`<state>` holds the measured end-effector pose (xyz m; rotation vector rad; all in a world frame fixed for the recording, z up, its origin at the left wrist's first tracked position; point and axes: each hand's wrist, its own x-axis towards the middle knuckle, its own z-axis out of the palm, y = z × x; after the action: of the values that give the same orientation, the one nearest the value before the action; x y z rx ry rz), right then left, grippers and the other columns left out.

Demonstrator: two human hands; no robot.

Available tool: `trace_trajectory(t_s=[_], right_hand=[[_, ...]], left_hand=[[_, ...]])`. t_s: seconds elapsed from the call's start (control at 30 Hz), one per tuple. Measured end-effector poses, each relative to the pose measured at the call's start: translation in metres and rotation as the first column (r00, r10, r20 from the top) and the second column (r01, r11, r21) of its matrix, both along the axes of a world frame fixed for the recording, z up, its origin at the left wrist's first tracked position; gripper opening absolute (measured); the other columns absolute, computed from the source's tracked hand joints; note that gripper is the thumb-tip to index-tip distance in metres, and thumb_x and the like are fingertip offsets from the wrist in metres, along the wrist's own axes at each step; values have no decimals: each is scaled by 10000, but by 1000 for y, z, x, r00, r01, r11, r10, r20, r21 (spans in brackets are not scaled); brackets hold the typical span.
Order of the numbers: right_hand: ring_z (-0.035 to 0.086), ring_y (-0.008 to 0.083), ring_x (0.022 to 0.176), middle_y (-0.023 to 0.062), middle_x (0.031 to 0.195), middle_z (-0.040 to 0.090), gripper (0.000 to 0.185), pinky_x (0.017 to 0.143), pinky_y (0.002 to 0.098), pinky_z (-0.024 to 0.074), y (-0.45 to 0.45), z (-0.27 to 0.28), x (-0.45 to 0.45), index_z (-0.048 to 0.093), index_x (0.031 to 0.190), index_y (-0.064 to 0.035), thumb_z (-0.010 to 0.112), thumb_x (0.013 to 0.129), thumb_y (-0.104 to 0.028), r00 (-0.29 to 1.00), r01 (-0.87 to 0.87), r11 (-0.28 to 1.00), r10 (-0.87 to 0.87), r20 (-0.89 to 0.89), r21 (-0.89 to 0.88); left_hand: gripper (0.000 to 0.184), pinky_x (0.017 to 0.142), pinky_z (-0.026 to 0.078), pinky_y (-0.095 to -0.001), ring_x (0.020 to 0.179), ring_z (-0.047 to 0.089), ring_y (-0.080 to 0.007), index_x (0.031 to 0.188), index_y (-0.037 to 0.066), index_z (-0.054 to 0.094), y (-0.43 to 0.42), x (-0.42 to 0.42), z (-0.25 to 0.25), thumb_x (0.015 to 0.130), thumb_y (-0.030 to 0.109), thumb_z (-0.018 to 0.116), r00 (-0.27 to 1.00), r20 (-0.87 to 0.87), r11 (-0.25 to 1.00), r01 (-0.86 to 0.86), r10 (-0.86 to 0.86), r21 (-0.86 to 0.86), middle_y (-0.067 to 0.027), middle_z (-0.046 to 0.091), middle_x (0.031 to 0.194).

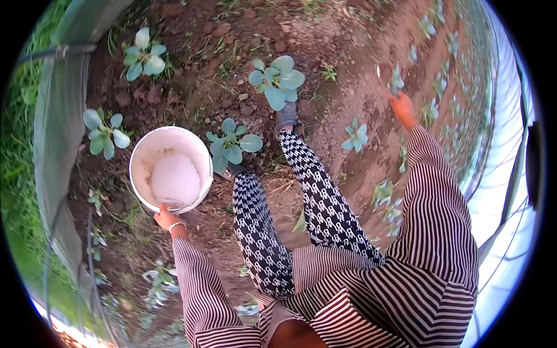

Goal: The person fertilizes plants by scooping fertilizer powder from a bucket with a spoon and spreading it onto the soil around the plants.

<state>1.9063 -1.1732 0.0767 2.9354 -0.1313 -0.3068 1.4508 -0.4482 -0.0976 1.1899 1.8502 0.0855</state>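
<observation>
My left hand (167,219) grips the near rim of a white bucket (142,153), its fingers closed over the edge. White granular material (175,178) covers the bucket's bottom. Out to the right, my right hand (402,108) is closed around the handle of what looks like a metal spoon (381,73), partly blurred. The spoon's bowl is beside a small seedling (397,78) and above the soil. A leafy cabbage-like plant (232,144) grows just right of the bucket, and another (278,80) stands beyond my shoe.
More young plants grow at left (106,134) and upper left (144,55). A row of seedlings (439,84) runs along the right side. Netting (55,133) borders the left of the bed, and a pale sheet (507,151) the right. My shoes (286,115) stand between plants.
</observation>
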Motion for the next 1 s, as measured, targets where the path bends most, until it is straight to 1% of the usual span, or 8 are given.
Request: trace_trajectory(t_s=[0.03, 0.1, 0.2, 0.33, 0.5, 0.7, 0.87, 1.0], right_hand=[[615, 313, 618, 163, 716, 636, 399, 584, 425, 490, -25, 19, -34, 581, 1084, -4, 633, 826, -304, 986, 141, 990, -139, -95, 18], [506, 179, 461, 56, 567, 529, 263, 424, 343, 421, -12, 73, -100, 569, 933, -30, 626, 852, -275, 837, 539, 835, -516, -183, 112], [423, 110, 410, -8, 536, 437, 207, 349, 279, 333, -61, 85, -177, 539, 850, -63, 591, 887, -261, 685, 724, 614, -697, -215, 316], [497, 147, 444, 26, 556, 511, 257, 416, 327, 402, -94, 94, -232, 634, 993, -49, 607, 867, -272, 560, 797, 433, -790, -249, 420], [447, 125, 395, 9, 543, 501, 213, 370, 309, 351, -132, 75, -260, 629, 878, -41, 630, 866, -253, 528, 826, 383, -782, -330, 413], [426, 80, 409, -20, 580, 497, 193, 352, 250, 342, -191, 60, -202, 605, 972, -82, 622, 874, -247, 314, 869, -25, -744, -590, 495], [417, 74, 420, -24, 587, 478, 181, 366, 254, 321, -261, 108, -116, 584, 965, -86, 597, 893, -252, 389, 854, 21, -688, -613, 519], [422, 74, 410, -42, 534, 437, 159, 353, 246, 317, -315, 146, -73, 562, 816, -112, 621, 880, -244, 502, 757, 52, -685, -528, 652]], left_hand=[[294, 577, 465, -361, 653, 543, -209, 834, -70, 522, 1, 8, 12, 642, 125, 628, 980, 155, 988, -111, 127, -104, -117, 582, 806], [275, 563, 473, -387, 657, 553, -216, 827, -76, 546, 0, 22, 37, 643, 113, 622, 995, 78, 996, -64, 68, -59, -125, 589, 810], [254, 557, 484, -403, 660, 572, -232, 822, -77, 571, -29, 38, 63, 649, 102, 616, 985, 158, 996, -51, 62, -70, -131, 601, 815], [233, 583, 495, -390, 706, 588, -244, 838, -63, 581, -38, 64, 123, 667, 92, 616, 970, 242, 996, -14, 34, -85, -119, 600, 839], [245, 587, 464, -334, 720, 566, -221, 861, -31, 584, -69, 105, 181, 670, 111, 643, 945, 324, 993, -6, 45, -119, -97, 579, 844], [347, 719, 534, -410, 836, 610, -271, 1015, -55, 559, -166, 206, 246, 706, 87, 628, 909, 416, 994, 30, 15, -101, -146, 599, 957], [448, 798, 513, -447, 937, 600, -306, 1106, -65, 525, -255, 302, 300, 703, 92, 640, 860, 510, 996, 71, -34, -54, -153, 594, 1053], [473, 807, 499, -463, 944, 594, -325, 1115, -58, 522, -294, 369, 297, 689, 123, 617, 833, 554, 973, 109, 24, -205, -165, 599, 1063]])
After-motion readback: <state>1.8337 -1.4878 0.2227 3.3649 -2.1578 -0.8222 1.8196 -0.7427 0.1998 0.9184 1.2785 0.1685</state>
